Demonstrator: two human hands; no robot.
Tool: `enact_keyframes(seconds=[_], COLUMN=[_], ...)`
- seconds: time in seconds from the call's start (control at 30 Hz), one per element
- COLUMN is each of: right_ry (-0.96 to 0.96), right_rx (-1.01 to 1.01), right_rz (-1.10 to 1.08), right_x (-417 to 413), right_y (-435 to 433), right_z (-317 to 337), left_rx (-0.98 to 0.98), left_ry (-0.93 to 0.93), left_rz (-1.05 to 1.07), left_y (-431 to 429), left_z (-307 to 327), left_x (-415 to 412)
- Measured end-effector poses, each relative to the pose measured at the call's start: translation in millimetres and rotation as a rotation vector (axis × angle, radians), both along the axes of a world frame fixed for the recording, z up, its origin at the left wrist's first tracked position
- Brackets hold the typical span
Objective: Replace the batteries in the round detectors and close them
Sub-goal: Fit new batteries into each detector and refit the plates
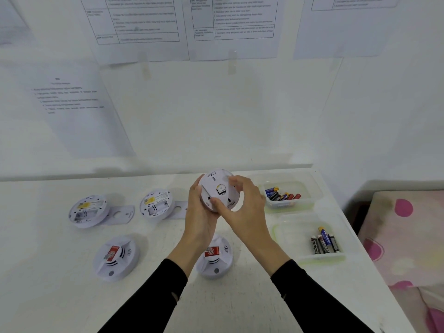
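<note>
Detector [216,186] gripped by both hands: left hand [200,212], right hand [242,205]; far tub [310,188], near tub [293,239] hold batteries [282,195].

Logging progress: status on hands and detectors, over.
Left hand, right hand both grip held detector. Two open detectors far left, two face-up detectors near. Nothing blocking.
</note>
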State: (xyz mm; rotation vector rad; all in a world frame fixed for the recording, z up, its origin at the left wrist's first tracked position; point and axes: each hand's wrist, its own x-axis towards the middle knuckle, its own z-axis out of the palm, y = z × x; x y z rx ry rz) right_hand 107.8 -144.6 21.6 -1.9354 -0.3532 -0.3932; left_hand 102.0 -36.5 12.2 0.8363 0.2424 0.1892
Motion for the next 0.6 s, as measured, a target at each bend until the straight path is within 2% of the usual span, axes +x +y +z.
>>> enact_keyframes(seconds=[0.37, 0.5, 0.6], right_ry=[0.040, 0.004, -0.003], right_rx=[0.105, 0.067, -0.006], right_rz=[-0.088, -0.138, -0.074], right_x=[-2, -1, 5], right_y=[11, 16, 8], right_z=[2, 0, -2], left_rx=[0.116, 0.076, 0.003], left_ry=[-0.038, -0.020, -0.023], left_rz=[0.058, 0.037, -0.053], left_y=[-9, -10, -1], left_z=[0, 3, 9], left_x=[-6, -6, -6])
